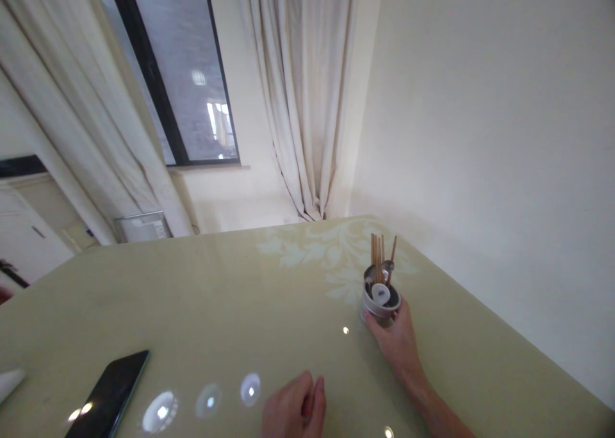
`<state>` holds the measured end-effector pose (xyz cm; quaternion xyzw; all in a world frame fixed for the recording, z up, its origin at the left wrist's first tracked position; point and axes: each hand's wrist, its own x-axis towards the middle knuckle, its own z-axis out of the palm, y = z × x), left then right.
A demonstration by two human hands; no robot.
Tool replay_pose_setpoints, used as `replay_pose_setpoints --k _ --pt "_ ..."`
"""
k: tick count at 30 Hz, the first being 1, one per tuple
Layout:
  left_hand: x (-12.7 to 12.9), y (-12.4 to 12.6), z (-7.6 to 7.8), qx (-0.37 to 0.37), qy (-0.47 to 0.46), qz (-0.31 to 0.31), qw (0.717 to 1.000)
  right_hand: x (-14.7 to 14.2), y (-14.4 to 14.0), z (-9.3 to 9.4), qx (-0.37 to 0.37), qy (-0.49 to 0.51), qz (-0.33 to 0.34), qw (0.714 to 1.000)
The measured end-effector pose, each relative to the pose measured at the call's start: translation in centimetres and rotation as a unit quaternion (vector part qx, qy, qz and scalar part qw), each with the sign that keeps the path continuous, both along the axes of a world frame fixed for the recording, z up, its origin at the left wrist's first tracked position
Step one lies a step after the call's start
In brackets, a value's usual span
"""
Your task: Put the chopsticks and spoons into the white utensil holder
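Note:
A small round utensil holder (379,307) stands on the glossy pale green table (240,297), near its far right side. Wooden chopsticks (379,259) and a spoon stick up out of it. My right hand (398,342) is wrapped around the holder's near side, arm stretched forward. My left hand (295,412) rests on the table at the bottom centre, fingers curled loosely in, with nothing seen in it.
A dark phone (110,396) lies flat near the front left. A white object (9,383) pokes in at the left edge. The right wall (504,169) runs close along the table's right edge. Curtains (307,105) and a window (182,73) stand behind.

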<state>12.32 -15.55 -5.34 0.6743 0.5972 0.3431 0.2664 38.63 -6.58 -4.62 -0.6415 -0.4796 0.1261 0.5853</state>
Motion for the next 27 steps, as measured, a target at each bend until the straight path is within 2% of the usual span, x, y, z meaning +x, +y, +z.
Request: replay_pose_setpoints --k 1,3,6,16,27 --pt "-0.1 0.1 1.1 0.019 0.000 -0.028 0.999 0.0 0.4 0.3 0.009 -0.007 0.002 1.000" --pt "-0.4 0.3 3.0 0.060 0.015 -0.015 0.998 -0.2 1.1 1.0 0.034 -0.038 0.001 0.999" --pt "-1.0 0.5 4.4 0.085 0.021 0.003 0.996 -0.5 1.7 1.9 0.039 -0.052 -0.029 0.997" --pt "-2.3 1.4 4.0 0.092 0.002 0.059 0.994 -0.8 1.7 2.0 0.019 -0.075 -0.091 0.993" --pt "-2.4 2.0 3.4 0.071 -0.028 0.091 0.993 -1.0 1.9 0.6 -0.024 -0.097 -0.120 0.988"
